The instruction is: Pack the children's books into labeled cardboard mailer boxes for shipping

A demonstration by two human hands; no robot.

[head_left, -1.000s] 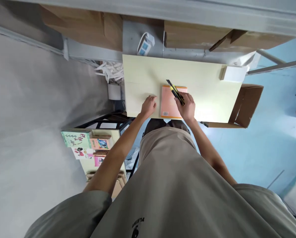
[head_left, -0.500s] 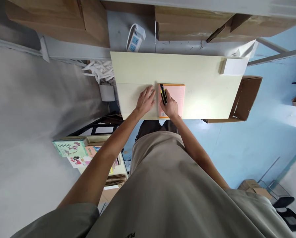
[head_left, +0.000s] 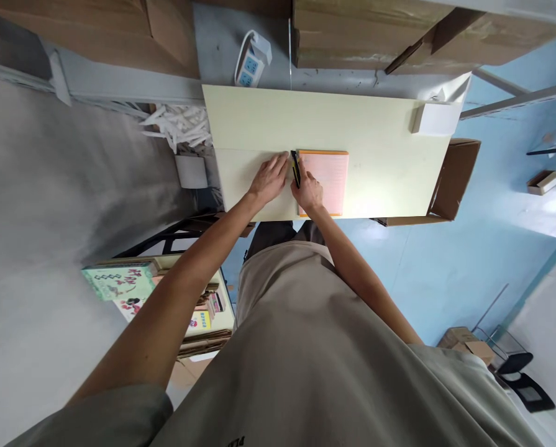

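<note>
A pink notebook (head_left: pixel 328 183) with an orange border lies flat on the cream table (head_left: pixel 380 161). My right hand (head_left: pixel 308 194) is closed around a black and yellow utility knife (head_left: pixel 296 169), held along the notebook's left edge, with part of the hand over the cover. Whether its blade is out is too small to tell. Just left of the knife, my left hand (head_left: pixel 269 179) lies palm down on the table with its fingers stretched out, their tips close to the knife. Nothing shows in it.
A white box (head_left: pixel 436 119) sits at the table's right end, beside an open cardboard box (head_left: pixel 455 183) lower down. Behind the table are a power strip (head_left: pixel 252 62) and large cartons (head_left: pixel 352 37). Books (head_left: pixel 122 280) lie on a lower surface at left.
My right hand has shifted left with the utility knife, from over the notebook's cover to its left edge. My left hand stays flat beside it. The whole view has tilted slightly.
</note>
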